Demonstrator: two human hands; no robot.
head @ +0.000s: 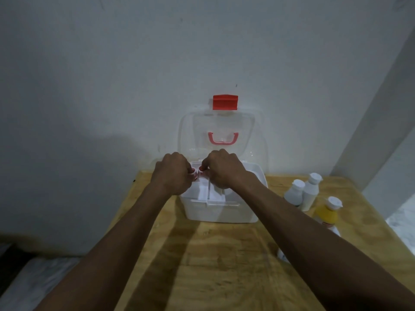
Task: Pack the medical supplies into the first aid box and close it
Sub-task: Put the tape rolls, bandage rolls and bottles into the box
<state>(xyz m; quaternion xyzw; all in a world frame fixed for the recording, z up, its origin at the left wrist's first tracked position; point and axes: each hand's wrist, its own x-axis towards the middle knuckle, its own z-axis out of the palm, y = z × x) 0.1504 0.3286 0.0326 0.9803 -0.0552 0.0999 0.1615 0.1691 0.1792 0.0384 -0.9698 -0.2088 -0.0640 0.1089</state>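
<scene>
The white first aid box (pixel 221 213) stands open on the wooden table, its clear lid (pixel 221 129) leaning back against the wall with a red latch (pixel 225 102) on top and a pink handle (pixel 222 138). Both hands are over the box's back left part. My left hand (pixel 171 173) is closed on a small white item with red markings (pixel 193 172). My right hand (pixel 222 170) is closed on a similar small red-and-white item (pixel 202 173) right beside it. An inner white tray (pixel 203 191) shows under the hands. What the items are is unclear.
Two white bottles (pixel 295 190) (pixel 311 190) and a yellow bottle with a white cap (pixel 326 213) stand on the table (pixel 224 254) to the right of the box. Another white object (pixel 282 254) peeks out beside my right forearm. The wall is directly behind the box.
</scene>
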